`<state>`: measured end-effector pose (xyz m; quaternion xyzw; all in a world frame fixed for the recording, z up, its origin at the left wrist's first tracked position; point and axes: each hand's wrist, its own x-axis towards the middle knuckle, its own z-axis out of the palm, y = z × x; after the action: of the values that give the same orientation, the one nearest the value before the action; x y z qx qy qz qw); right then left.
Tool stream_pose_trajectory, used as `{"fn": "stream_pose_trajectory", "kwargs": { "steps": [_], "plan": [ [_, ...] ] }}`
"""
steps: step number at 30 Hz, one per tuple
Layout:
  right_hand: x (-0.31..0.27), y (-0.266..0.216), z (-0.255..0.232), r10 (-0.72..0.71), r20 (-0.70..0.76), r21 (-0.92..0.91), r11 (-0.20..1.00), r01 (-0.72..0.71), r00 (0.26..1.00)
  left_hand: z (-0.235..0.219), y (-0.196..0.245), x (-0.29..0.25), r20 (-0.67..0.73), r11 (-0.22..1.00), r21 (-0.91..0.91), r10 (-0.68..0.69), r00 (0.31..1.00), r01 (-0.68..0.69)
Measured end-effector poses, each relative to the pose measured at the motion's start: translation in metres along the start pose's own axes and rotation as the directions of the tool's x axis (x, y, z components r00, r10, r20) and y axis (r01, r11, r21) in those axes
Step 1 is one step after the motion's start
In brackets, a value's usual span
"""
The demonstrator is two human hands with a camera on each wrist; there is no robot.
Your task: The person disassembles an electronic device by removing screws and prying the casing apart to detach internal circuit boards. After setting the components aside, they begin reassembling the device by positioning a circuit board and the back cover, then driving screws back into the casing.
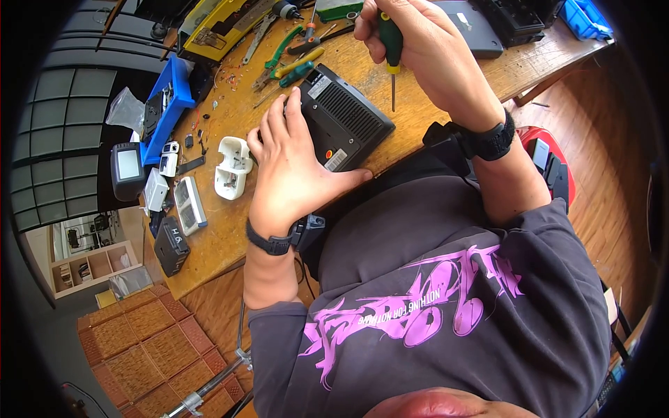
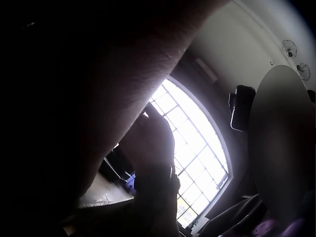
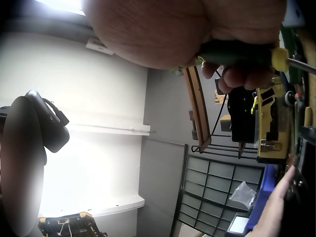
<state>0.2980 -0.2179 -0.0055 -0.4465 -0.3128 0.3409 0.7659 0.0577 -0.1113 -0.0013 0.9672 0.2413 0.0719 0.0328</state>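
A black vented device (image 1: 352, 115) lies on the wooden bench with its labelled, screwed side up. Spread over its left part is my left hand (image 1: 279, 164), fingers extended on it and thumb along the near edge. My right hand (image 1: 435, 59) grips the green handle of a screwdriver (image 1: 392, 42), shaft pointing down over the bench beyond the device's right side, apart from it. In the right wrist view, fingers of the right hand (image 3: 187, 29) wrap the screwdriver handle (image 3: 237, 53). The left wrist view is mostly dark, with a raised hand (image 2: 150, 140) against the window.
Pliers (image 1: 268, 73) and other hand tools lie past the device. White plastic housings (image 1: 233, 167) and a black box (image 1: 171, 245) stand left, near a blue bin (image 1: 169, 104). A yellow toolbox (image 1: 216, 31) is at the back, and a dark flat case (image 1: 470, 31) back right.
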Motion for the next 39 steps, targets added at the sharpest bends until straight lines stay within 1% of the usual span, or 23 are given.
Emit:
{"fn": "stream_pose_trajectory", "kwargs": {
  "steps": [6,9,11,15,17,18,22,24,25,26,27,28,29,30,31,32,33,34,35,36,37,38,39],
  "plan": [
    [-0.002,-0.003,0.002,-0.005,-0.010,-0.016,1.000,0.005,1.000,0.003,-0.001,0.000,0.019,0.999,0.037,0.004,1.000,-0.005],
    [-0.002,-0.004,0.004,-0.020,0.002,-0.019,1.000,0.020,1.000,0.001,0.001,0.000,0.062,0.997,0.071,0.016,0.998,-0.020],
    [-0.002,-0.005,0.007,-0.028,0.010,-0.021,0.999,0.028,1.000,-0.002,0.006,0.001,0.101,0.992,0.127,0.000,0.995,-0.013],
    [-0.002,-0.001,0.009,-0.047,0.029,-0.021,0.999,0.048,0.998,0.003,0.004,0.002,0.102,0.991,0.134,-0.010,0.995,-0.003],
    [-0.002,0.000,0.010,-0.058,0.033,-0.010,0.998,0.059,0.998,0.009,0.000,0.002,0.050,0.991,0.126,0.038,0.998,-0.045],
    [-0.002,-0.001,0.010,-0.067,0.036,0.000,0.998,0.067,0.997,0.008,0.000,0.002,0.050,0.991,0.127,0.040,0.998,-0.046],
    [-0.004,-0.010,0.009,-0.071,0.037,-0.049,0.996,0.073,0.997,0.001,0.002,0.004,0.053,0.997,0.073,0.016,0.998,-0.020],
    [-0.005,-0.016,0.006,-0.078,0.008,0.000,0.997,0.078,0.997,-0.003,0.001,0.004,0.047,0.998,0.053,0.018,0.999,-0.020],
    [-0.007,-0.021,0.006,-0.084,0.011,-0.001,0.996,0.084,0.996,-0.006,0.001,0.004,0.079,1.000,0.014,-0.029,0.996,0.028],
    [-0.010,-0.027,0.007,-0.082,-0.024,0.002,0.997,0.082,0.996,-0.009,-0.001,0.005,0.111,0.997,-0.022,-0.075,0.991,0.078],
    [-0.011,-0.031,0.005,-0.082,-0.056,0.008,0.997,0.082,0.995,-0.013,-0.005,0.005,0.102,0.997,-0.020,-0.076,0.992,0.078],
    [-0.010,-0.032,-0.005,-0.088,-0.049,0.008,0.996,0.089,0.995,-0.017,-0.013,0.006,0.109,0.985,-0.142,-0.086,0.990,0.101],
    [-0.008,-0.033,-0.021,-0.080,0.064,0.102,0.992,0.073,0.995,-0.021,-0.019,0.006,0.116,0.958,-0.260,-0.095,0.989,0.123],
    [-0.005,-0.032,-0.028,-0.082,0.178,0.193,0.980,0.047,0.980,-0.026,-0.020,0.007,0.105,0.959,-0.253,-0.101,0.989,0.125],
    [-0.009,-0.027,-0.005,-0.208,0.025,-0.024,0.978,0.209,0.978,-0.034,-0.021,0.008,0.120,0.782,-0.609,-0.077,0.990,0.134],
    [-0.011,-0.025,-0.003,-0.220,0.042,-0.011,0.975,0.221,0.975,-0.042,-0.023,0.008,0.116,0.483,-0.867,-0.049,0.992,0.125],
    [-0.013,-0.024,-0.005,-0.197,0.069,-0.081,0.976,0.202,0.978,-0.045,-0.029,-0.003,0.166,0.250,-0.949,-0.129,0.978,0.194],
    [-0.009,-0.023,-0.003,-0.174,0.095,-0.152,0.970,0.187,0.980,-0.045,-0.036,-0.012,0.224,-0.003,-0.974,-0.192,0.955,0.228],
    [0.001,-0.022,0.003,-0.217,0.121,-0.079,0.970,0.228,0.969,-0.043,-0.042,-0.009,0.149,-0.159,-0.980,-0.170,0.974,0.122],
    [-0.012,-0.021,0.003,-0.144,0.113,-0.255,0.952,0.168,0.983,-0.043,-0.043,-0.005,0.067,-0.311,-0.950,-0.157,0.985,0.015],
    [-0.016,-0.020,0.009,-0.197,0.161,-0.300,0.924,0.238,0.967,-0.044,-0.040,-0.007,0.059,-0.457,-0.889,-0.151,0.987,-0.017],
    [-0.017,-0.018,0.014,-0.246,0.207,-0.342,0.889,0.306,0.947,-0.040,-0.042,-0.010,0.040,-0.447,-0.894,-0.167,0.985,-0.039],
    [-0.018,-0.018,0.015,-0.225,0.250,-0.350,0.886,0.304,0.942,-0.028,-0.049,-0.013,-0.015,-0.501,-0.860,-0.163,0.986,-0.096]
  ]
}}
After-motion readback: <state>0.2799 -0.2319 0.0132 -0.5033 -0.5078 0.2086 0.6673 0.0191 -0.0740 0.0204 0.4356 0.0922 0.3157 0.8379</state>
